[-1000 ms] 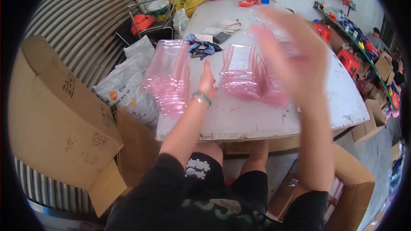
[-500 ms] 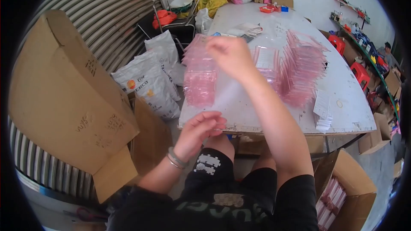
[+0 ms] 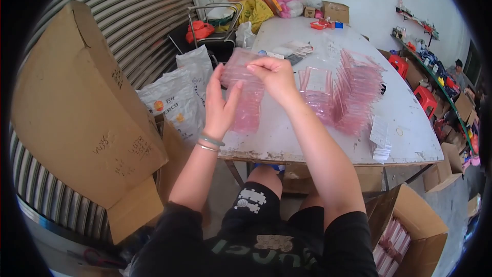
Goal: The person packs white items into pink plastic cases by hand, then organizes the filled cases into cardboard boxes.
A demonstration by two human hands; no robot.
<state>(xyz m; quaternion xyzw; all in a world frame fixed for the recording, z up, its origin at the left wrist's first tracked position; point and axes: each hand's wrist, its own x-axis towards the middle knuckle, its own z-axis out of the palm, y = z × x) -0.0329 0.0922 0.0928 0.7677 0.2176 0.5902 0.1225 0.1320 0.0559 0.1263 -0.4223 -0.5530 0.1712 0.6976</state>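
My right hand (image 3: 274, 74) pinches the right edge of a clear pink plastic packet (image 3: 238, 63) at the far end of the left stack. My left hand (image 3: 221, 103), with two bangles at the wrist, is raised at the packet's left side, its fingers and thumb apart. Below them lies the left stack of pink packets (image 3: 246, 112). To the right, a shorter pink stack (image 3: 316, 92) stands beside a tall, fanned stack (image 3: 359, 92). A pile of white cards (image 3: 380, 136) lies near the table's front edge.
The white table (image 3: 287, 141) has a worn front edge. A large cardboard box (image 3: 92, 118) stands left, near white sacks (image 3: 174, 97). An open box (image 3: 420, 215) with pink packets is at lower right. A person (image 3: 457, 72) is at the far right.
My left hand has moved up and forward from the table's front edge to the packet. My right hand, blurred above the stack before, now pinches the packet, which is lifted. The view has shifted slightly.
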